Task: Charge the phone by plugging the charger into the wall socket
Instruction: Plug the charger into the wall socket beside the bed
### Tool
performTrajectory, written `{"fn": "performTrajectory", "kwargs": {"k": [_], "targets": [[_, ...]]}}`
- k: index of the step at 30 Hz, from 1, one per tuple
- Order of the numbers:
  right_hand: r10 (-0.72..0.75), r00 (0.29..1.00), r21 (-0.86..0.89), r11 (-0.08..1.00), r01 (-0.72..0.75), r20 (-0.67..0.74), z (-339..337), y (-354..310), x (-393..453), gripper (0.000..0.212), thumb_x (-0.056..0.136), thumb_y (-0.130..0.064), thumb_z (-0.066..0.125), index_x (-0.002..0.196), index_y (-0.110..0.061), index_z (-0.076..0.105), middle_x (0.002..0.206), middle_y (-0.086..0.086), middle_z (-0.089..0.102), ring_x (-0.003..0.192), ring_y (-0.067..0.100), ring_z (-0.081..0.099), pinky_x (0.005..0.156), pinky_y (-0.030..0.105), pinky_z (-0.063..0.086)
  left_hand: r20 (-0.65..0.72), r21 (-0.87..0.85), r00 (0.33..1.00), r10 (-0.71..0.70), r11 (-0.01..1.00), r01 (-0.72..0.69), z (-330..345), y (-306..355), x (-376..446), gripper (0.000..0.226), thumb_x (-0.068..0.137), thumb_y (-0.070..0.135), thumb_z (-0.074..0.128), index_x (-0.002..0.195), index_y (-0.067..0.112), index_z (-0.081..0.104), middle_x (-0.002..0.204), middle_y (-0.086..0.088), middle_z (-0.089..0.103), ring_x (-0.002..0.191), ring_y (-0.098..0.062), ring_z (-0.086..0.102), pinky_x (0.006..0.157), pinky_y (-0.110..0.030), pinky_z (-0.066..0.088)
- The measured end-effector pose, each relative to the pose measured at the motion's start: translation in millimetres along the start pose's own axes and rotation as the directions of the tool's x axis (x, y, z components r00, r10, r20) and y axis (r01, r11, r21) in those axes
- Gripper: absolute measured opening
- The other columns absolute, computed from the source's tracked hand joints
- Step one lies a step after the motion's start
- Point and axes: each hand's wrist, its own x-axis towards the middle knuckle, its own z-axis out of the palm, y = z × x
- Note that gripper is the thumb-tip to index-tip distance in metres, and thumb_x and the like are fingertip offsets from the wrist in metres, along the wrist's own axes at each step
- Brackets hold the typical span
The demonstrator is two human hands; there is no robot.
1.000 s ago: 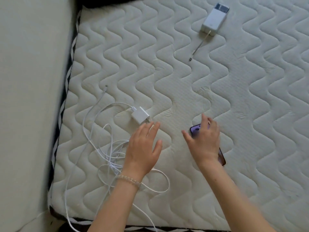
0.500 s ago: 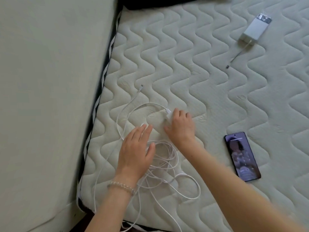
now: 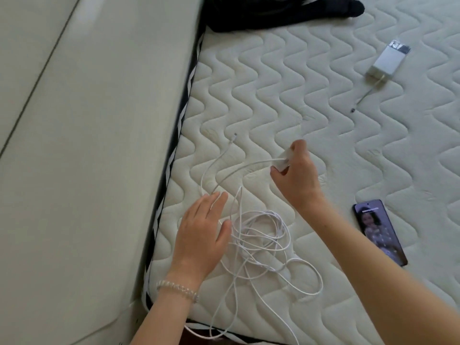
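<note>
My right hand [image 3: 296,174] grips the white charger plug [image 3: 283,160] and holds it just above the quilted mattress [image 3: 273,83]. Its long white cable [image 3: 258,235] lies in a loose tangle below, with the free connector end [image 3: 234,136] lying further up the mattress. My left hand [image 3: 202,231] hovers flat with fingers spread at the left of the tangle, holding nothing. The phone [image 3: 379,230] lies face up with its screen lit, to the right of my right forearm. No wall socket shows in view.
A white power bank [image 3: 388,61] with a short cable lies at the upper right. Dark cloth [image 3: 268,11] sits at the mattress top. A pale wall or panel [image 3: 87,145] runs along the mattress's left edge.
My right hand left the phone, crossed to the charger plug, closed on it and lifted it. My left hand stayed over the cable. The view shifted left.
</note>
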Motion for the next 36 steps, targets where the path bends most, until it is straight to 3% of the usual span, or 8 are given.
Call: {"fn": "performTrajectory", "kwargs": {"k": [8,10,13,19,21,23,26,36], "targets": [[0.099,0.993,0.448,0.892,-0.056,-0.072,-50.9,-48.3,-17.3,0.053,0.072,-0.003,0.076,0.116,-0.018,0.050,0.087,0.003,0.061,0.062,0.011,0.063,0.062,0.013,0.047,-0.278,-0.033,0.948,0.156,0.985,-0.172,-64.0,41.7,-17.9,0.022,0.089,0.016,0.051,0.103,0.009,0.066,0.100,-0.005,0.063,0.097,-0.020,0.056,0.089,-0.031,0.046],[0.110,0.994,0.593,0.799,-0.101,0.022,-70.7,-59.1,-19.0,0.046,0.074,-0.002,0.075,0.110,-0.022,0.055,0.088,-0.002,0.064,0.073,0.011,0.069,0.071,0.019,0.051,-0.293,-0.051,0.943,0.156,0.983,-0.178,-76.9,55.4,-26.9,0.017,0.088,0.013,0.053,0.097,0.009,0.067,0.096,-0.005,0.061,0.093,-0.019,0.056,0.086,-0.030,0.045],[0.007,0.992,0.729,0.678,-0.097,0.126,-101.7,-75.9,-22.6,0.036,0.077,0.006,0.071,0.105,-0.015,0.064,0.112,0.018,0.064,0.092,0.018,0.070,0.081,0.025,0.053,-0.331,-0.065,0.937,0.110,0.988,-0.139,-100.4,80.9,-39.2,0.016,0.089,0.015,0.050,0.092,0.010,0.065,0.094,-0.002,0.059,0.090,-0.017,0.054,0.083,-0.028,0.045],[-0.268,0.949,0.846,0.534,0.003,0.166,-160.1,-116.3,-47.6,0.038,0.086,0.019,0.046,0.109,-0.005,0.065,0.137,0.020,0.041,0.127,0.034,0.047,0.091,0.038,0.053,-0.388,-0.275,0.913,-0.125,0.961,0.015,-143.1,143.9,-59.0,0.024,0.091,0.027,0.043,0.097,0.017,0.064,0.097,0.007,0.059,0.094,-0.010,0.055,0.084,-0.023,0.044],[-0.365,0.924,0.734,0.657,0.171,0.112,-178.9,-133.8,-60.6,0.032,0.088,0.012,0.052,0.112,-0.006,0.064,0.136,0.017,0.046,0.131,0.020,0.045,0.091,0.033,0.052,-0.305,-0.558,0.892,-0.334,0.822,0.118,-154.9,170.1,-61.3,0.023,0.089,0.030,0.046,0.100,0.021,0.064,0.100,0.010,0.062,0.096,-0.007,0.058,0.085,-0.021,0.045],[-0.443,0.895,0.614,0.722,0.319,0.056,-194.4,-152.6,-74.5,0.032,0.084,0.010,0.061,0.111,-0.008,0.065,0.135,0.014,0.051,0.121,0.001,0.052,0.087,0.029,0.054,-0.105,-0.812,0.856,-0.506,0.540,0.220,-169.6,194.8,-59.7,0.021,0.086,0.033,0.054,0.102,0.024,0.065,0.103,0.006,0.066,0.096,-0.007,0.061,0.087,-0.021,0.047],[-0.566,0.825,0.538,0.698,0.473,0.009,-210.2,-176.1,-95.5,0.036,0.081,0.010,0.065,0.110,-0.010,0.066,0.138,0.008,0.049,0.103,0.004,0.062,0.076,0.028,0.057,0.048,-0.948,0.828,-0.559,0.236,0.215,-190.3,218.0,-61.6,0.039,0.073,0.049,0.059,0.101,0.023,0.068,0.103,-0.004,0.070,0.098,-0.023,0.065,0.088,-0.034,0.049],[-0.796,0.588,0.581,0.549,0.601,0.145,-221.3,-256.3,-136.6,0.048,0.086,0.016,0.051,0.120,-0.017,0.058,0.134,0.004,0.055,0.116,0.007,0.056,0.089,0.020,0.051,-0.040,-0.990,0.700,-0.713,0.124,0.070,-254.2,199.3,-131.3,0.028,0.087,0.032,0.062,0.104,0.010,0.065,0.095,-0.007,0.069,0.084,-0.018,0.065,0.076,-0.028,0.050]]}}
